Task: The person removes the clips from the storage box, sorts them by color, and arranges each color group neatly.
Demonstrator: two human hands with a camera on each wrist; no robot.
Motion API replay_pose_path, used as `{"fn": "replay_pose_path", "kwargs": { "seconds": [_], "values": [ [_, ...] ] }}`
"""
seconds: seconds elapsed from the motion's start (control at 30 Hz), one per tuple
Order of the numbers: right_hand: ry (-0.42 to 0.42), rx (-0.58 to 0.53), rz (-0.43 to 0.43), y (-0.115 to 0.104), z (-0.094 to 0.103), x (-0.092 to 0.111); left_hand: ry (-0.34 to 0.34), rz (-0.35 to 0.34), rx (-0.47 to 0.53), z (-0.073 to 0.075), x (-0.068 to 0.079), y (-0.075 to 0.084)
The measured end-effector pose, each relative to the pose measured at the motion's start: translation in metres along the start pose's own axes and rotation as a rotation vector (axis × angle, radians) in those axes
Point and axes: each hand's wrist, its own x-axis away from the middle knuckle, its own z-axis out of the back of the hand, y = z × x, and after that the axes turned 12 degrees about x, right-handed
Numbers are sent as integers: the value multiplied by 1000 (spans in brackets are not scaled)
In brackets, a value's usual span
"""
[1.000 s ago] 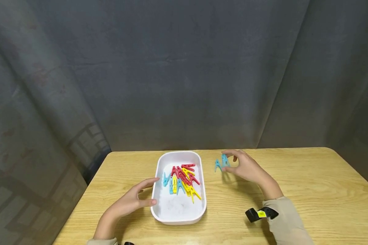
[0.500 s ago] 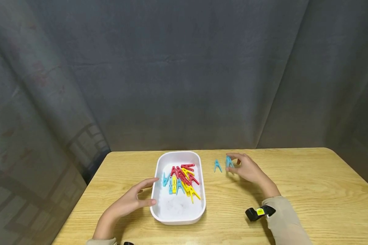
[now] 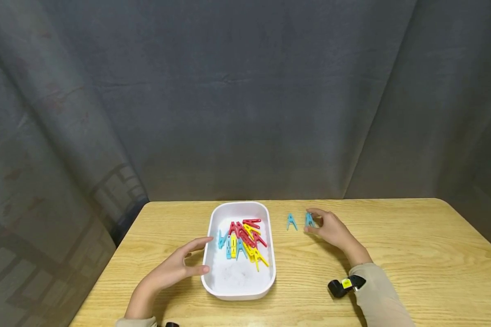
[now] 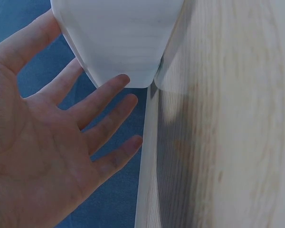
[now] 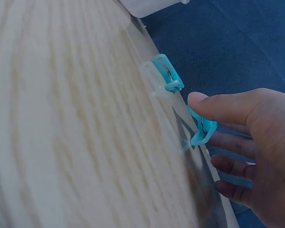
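Note:
A light blue clothespin (image 3: 309,220) stands between the thumb and fingers of my right hand (image 3: 330,229), which pinches it close over the table. In the right wrist view the thumb lies along one side of this clothespin (image 5: 204,130). Just left of it, a second light blue clothespin (image 3: 292,222) lies on the wood. My left hand (image 3: 176,268) rests against the left side of a white tray (image 3: 237,290), thumb and forefinger at its rim. Its fingers are spread and fairly straight in the left wrist view. Inside the tray lie several red clothespins (image 3: 245,237), yellow ones (image 3: 259,259) and blue ones (image 3: 240,249).
The wooden table (image 3: 413,254) extends to the right of the right hand and in front of the tray. A dark grey curtain (image 3: 245,100) hangs behind the table's back edge and along its left side. Black cameras (image 3: 339,287) are strapped to the wrists.
My right hand has moved right with its blue clothespin, away from the other blue one, and has lowered it toward the table. The left hand and tray have stayed put.

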Motion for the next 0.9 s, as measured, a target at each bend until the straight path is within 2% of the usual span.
{"fn": "replay_pose_path", "kwargs": {
  "seconds": [0.4, 0.63, 0.9],
  "values": [
    [-5, 15, 38, 1, -2, 1, 1, 5, -10, -1, -1, 2],
    [-6, 37, 22, -1, -2, 1, 4, -5, -14, -1, -1, 2],
    [33, 41, 58, 0, 0, 2, 4, -6, -16, -2, -1, 2]
  ]
}}
